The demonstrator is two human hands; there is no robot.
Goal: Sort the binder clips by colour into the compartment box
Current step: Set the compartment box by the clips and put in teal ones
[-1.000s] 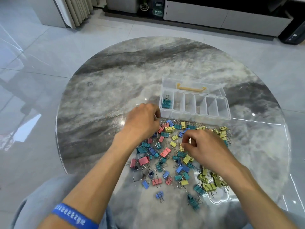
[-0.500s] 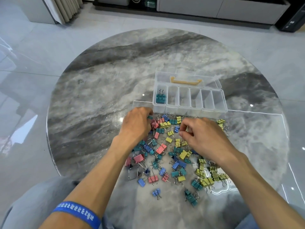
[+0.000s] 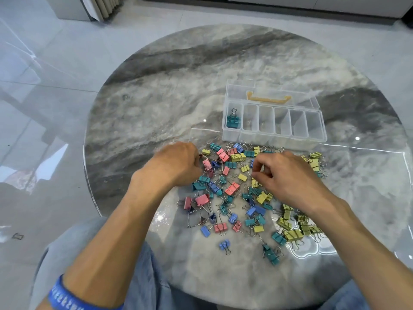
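Lengthwise, compartment box (image 3: 273, 136) lies left-right behind binder clips (image 3: 232, 189).

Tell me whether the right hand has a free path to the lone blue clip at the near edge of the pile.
Probably yes: the blue clip lies apart on bare table, nothing on it. The right hand only needs to draw back.

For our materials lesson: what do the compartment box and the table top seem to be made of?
Compartment box: probably clear plastic, since the dividers show through its walls. Table top: looks like polished grey-veined marble or stone, glossy with bright reflections; possibly an imitation.
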